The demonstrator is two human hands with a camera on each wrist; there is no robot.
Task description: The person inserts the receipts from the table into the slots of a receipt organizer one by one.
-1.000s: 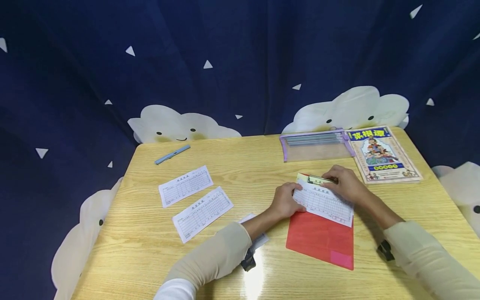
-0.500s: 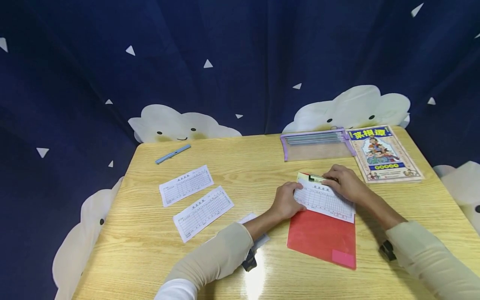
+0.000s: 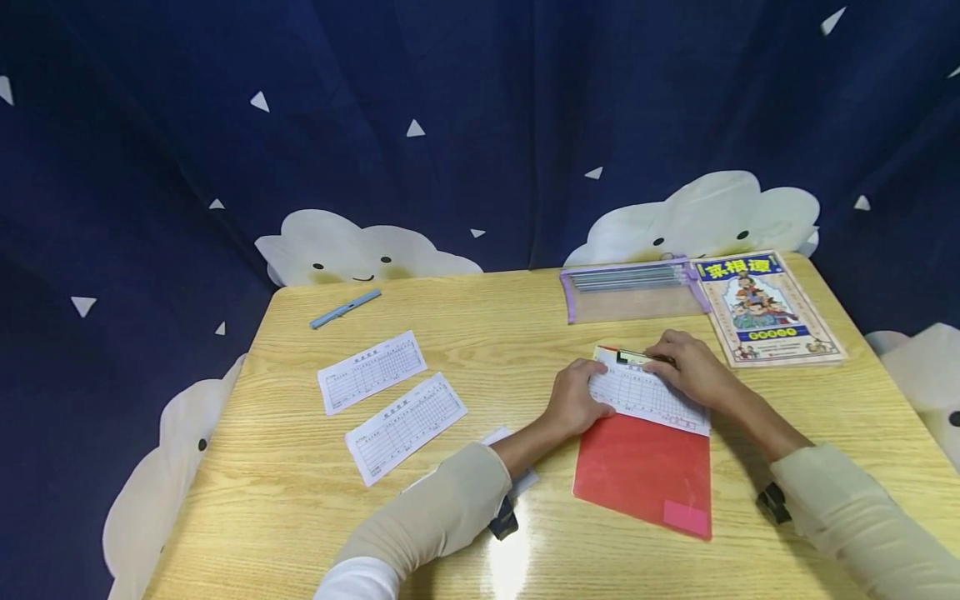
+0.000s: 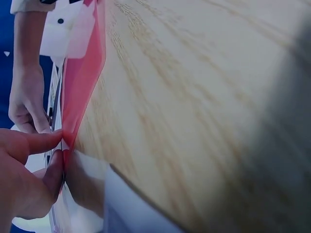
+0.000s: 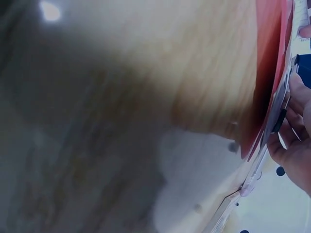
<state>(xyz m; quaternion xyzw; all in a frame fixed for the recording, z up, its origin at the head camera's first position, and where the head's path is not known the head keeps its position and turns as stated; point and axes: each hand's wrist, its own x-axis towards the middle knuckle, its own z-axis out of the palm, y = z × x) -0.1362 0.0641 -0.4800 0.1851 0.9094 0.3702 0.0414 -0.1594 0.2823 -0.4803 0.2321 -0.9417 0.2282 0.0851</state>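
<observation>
In the head view a printed form slip (image 3: 643, 398) lies over the upper part of a red folder (image 3: 643, 467), its top edge close under the folder's black-and-metal clip (image 3: 632, 358). My left hand (image 3: 576, 398) pinches the slip's left side; the left wrist view shows thumb and fingers (image 4: 41, 141) closed on the paper right at the folder's red edge. My right hand (image 3: 693, 367) grips the clip at the folder's top right, its thumb over the slip's upper edge. The right wrist view shows the fingers (image 5: 277, 148) curled around the clip's side.
Two form slips (image 3: 372, 372) (image 3: 406, 428) lie to the left, and another slip (image 3: 525, 482) is partly under my left forearm. A blue pen (image 3: 345, 309) lies at the back left. Behind the folder are a purple-edged mesh pouch (image 3: 637, 304) with pencil-like sticks and an illustrated book (image 3: 767, 308).
The slip has slid up the folder toward the clip, so more red shows below it. My left hand has shifted slightly with it; the right hand stays at the clip.
</observation>
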